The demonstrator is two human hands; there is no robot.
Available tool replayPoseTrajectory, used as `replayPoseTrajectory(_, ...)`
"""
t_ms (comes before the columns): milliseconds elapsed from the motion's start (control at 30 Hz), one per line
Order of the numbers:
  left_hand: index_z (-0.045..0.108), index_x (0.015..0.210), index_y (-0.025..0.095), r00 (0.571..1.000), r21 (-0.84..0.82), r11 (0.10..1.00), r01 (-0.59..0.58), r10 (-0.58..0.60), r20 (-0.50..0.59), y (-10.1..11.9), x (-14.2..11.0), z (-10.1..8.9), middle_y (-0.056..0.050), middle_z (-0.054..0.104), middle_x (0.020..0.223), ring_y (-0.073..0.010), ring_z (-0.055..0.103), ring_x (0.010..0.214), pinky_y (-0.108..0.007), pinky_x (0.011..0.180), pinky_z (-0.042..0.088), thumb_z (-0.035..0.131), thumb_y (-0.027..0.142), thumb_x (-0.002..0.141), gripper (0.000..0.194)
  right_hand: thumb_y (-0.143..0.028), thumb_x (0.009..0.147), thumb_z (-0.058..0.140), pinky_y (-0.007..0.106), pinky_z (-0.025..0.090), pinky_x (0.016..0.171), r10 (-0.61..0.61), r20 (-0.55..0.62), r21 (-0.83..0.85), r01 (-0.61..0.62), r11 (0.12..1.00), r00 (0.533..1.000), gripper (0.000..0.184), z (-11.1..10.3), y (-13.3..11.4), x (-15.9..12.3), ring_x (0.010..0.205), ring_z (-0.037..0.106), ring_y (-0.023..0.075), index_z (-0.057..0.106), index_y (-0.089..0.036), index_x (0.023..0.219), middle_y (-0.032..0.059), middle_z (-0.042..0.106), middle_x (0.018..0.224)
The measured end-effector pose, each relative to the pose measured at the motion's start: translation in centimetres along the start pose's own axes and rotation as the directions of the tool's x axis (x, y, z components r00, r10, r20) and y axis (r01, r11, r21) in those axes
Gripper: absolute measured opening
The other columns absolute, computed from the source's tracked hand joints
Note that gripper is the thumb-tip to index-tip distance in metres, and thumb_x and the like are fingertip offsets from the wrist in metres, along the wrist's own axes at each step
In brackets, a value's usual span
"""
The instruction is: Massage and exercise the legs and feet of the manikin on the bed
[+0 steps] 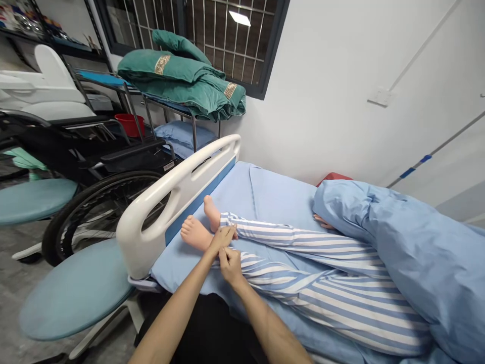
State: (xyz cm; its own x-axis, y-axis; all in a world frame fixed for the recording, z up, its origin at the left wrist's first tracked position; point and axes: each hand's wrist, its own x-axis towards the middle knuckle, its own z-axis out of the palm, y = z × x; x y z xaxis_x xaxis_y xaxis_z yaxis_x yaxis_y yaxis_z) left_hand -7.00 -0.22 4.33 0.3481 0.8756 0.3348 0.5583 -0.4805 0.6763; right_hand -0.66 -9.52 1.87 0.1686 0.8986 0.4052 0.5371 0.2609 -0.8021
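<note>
The striped pants (341, 303) lie on the blue sheet (278, 189) — soft, light and floppy, I'd guess, best held by the cuff. The right hand (232, 265) is closed on their cloth; the left hand (224, 237) curls by the ankle — its grip I can't tell.

You are in what looks like a hospital-style care or training room: around the bed (282, 189) you see a moulded footboard (178, 177) at its end, a wheelchair (109, 197) beyond that, and barred windows (227, 35) above.
</note>
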Motion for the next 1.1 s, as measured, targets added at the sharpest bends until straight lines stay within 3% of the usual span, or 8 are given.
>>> replayPoseTrajectory(133,0.055,0.064,0.018,0.984,0.052,0.998,-0.026,0.016,0.176,-0.1,-2.2,2.7,-0.005,0.059,0.065,-0.0154,0.052,0.065,-0.028,0.068,0.039,0.043,0.023,0.091,0.030,-0.042,0.091,0.035,0.027,0.020,0.050,-0.019,0.001,0.028,0.019,0.999,1.000,0.045,-3.3,-2.4,1.4,0.045,0.028,0.0096,0.026,-0.023,0.051,-0.0047,0.028,0.046)
replayPoseTrajectory(233,0.056,0.070,0.017,0.985,0.159,0.986,-0.057,0.030,0.169,-0.5,-4.2,3.4,-0.009,0.061,0.072,-0.0189,0.054,0.072,-0.030,0.070,0.039,0.046,0.018,0.086,0.020,-0.048,0.091,0.035,0.026,0.022,0.050,-0.014,-0.057,0.082,0.019,0.996,0.998,0.048,-5.8,-5.0,3.8,0.048,0.028,0.0093,0.026,-0.023,0.051,-0.0050,0.028,0.048)
replayPoseTrajectory(367,0.057,0.070,0.018,0.971,0.192,0.956,-0.221,0.198,0.133,-1.4,-5.8,3.0,-0.009,0.062,0.073,-0.0204,0.056,0.075,-0.032,0.073,0.041,0.039,0.025,0.092,0.029,-0.051,0.090,0.037,0.025,0.024,0.049,0.057,-0.155,0.177,-0.029,0.984,0.986,0.048,-7.2,-6.5,6.3,0.049,0.027,0.0089,0.026,-0.023,0.052,-0.0055,0.026,0.050)
replayPoseTrajectory(467,0.062,0.079,0.017,0.931,0.182,0.913,-0.365,0.356,0.080,-2.4,-6.7,2.5,-0.009,0.065,0.077,-0.0205,0.059,0.078,-0.033,0.077,0.045,0.035,0.026,0.095,0.032,-0.050,0.090,0.037,0.024,0.023,0.050,0.078,-0.144,0.165,-0.054,0.985,0.986,0.049,-6.4,-4.7,6.2,0.050,0.027,0.0088,0.027,-0.022,0.052,-0.0057,0.027,0.049)
replayPoseTrajectory(600,0.065,0.110,0.017,0.841,0.263,0.809,-0.526,0.540,0.020,-5.0,-8.7,2.1,-0.011,0.069,0.111,-0.0227,0.060,0.111,-0.037,0.097,0.045,0.038,0.019,0.094,0.031,-0.042,0.092,0.035,0.026,0.021,0.050,0.118,-0.076,-0.025,-0.121,0.992,0.990,0.047,-3.8,-0.4,3.2,0.048,0.030,0.0099,0.032,-0.022,0.050,-0.0047,0.031,0.047)
replayPoseTrajectory(800,0.063,0.120,0.014,0.777,0.401,0.705,-0.585,0.629,0.026,-7.8,-11.2,1.0,-0.016,0.068,0.119,-0.0266,0.055,0.124,-0.042,0.101,0.046,0.042,0.017,0.090,0.037,-0.031,0.090,0.041,0.029,0.021,0.052,0.054,-0.060,-0.344,-0.072,0.936,0.997,0.036,-0.1,1.1,-0.7,0.049,0.041,0.0126,0.053,-0.021,0.058,-0.0001,0.055,0.052)
replayPoseTrajectory(967,0.069,0.097,0.018,0.847,0.310,0.791,-0.527,0.521,0.109,-3.9,-7.6,-2.6,-0.011,0.072,0.096,-0.0222,0.065,0.095,-0.037,0.089,0.051,0.040,0.021,0.090,0.030,-0.028,0.092,0.037,0.029,0.022,0.052,0.013,-0.069,-0.340,-0.036,0.940,0.998,0.038,-0.2,0.7,-0.8,0.048,0.045,0.0133,0.057,-0.021,0.060,0.0012,0.059,0.054)
replayPoseTrajectory(1100,0.057,0.064,0.020,0.961,0.164,0.947,-0.275,0.273,0.035,0.9,-2.5,-4.0,-0.004,0.062,0.062,-0.0152,0.057,0.062,-0.027,0.066,0.046,0.039,0.028,0.090,0.033,-0.031,0.095,0.031,0.028,0.023,0.051,-0.015,-0.103,-0.264,-0.013,0.965,0.995,0.044,-0.4,1.0,-1.1,0.046,0.044,0.0130,0.054,-0.022,0.058,0.0003,0.053,0.050)
